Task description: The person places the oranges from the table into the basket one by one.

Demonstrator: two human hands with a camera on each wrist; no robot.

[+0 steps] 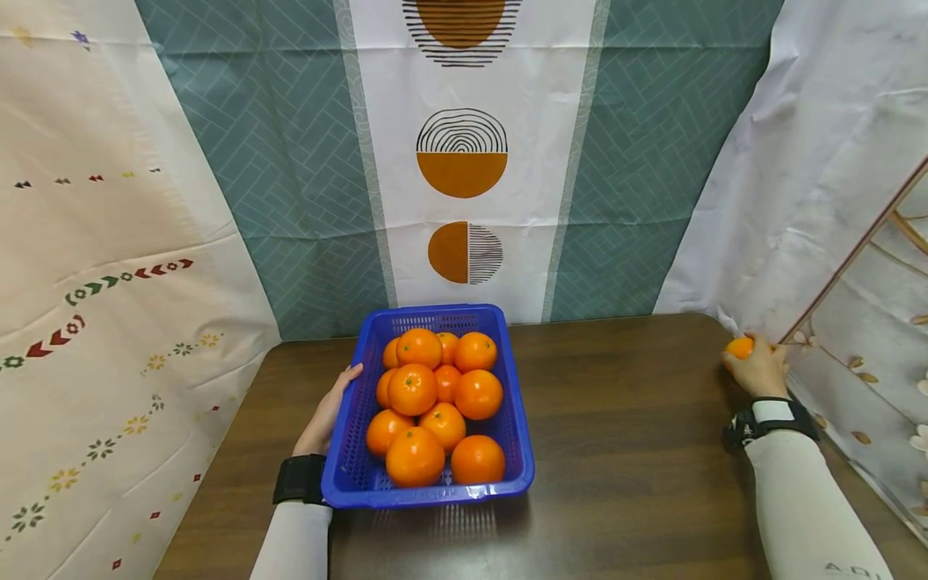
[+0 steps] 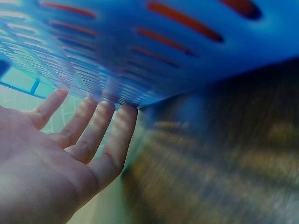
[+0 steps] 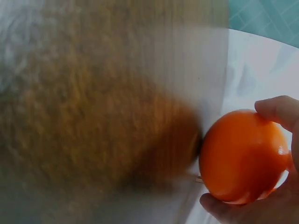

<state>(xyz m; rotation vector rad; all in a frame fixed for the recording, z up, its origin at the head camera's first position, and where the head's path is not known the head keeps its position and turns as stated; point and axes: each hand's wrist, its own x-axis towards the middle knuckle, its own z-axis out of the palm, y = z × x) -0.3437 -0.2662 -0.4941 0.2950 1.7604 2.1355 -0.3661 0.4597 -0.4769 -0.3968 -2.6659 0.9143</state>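
Observation:
A blue perforated plastic basket stands on the table, left of the middle, with several oranges piled inside. Along its left side lies my left hand; in the left wrist view the slightly bent fingers rest their tips against the slotted wall. Far to the right, at the table's back right corner, my right hand grips a single orange. Thumb and fingers sit on opposite sides of that fruit in the right wrist view, and the palm hides part of it.
The brown wooden table stretches between the basket and my right hand. Behind it hangs a green and white patterned cloth. Pale printed cloths border the left and right sides, the right one close beside my right hand.

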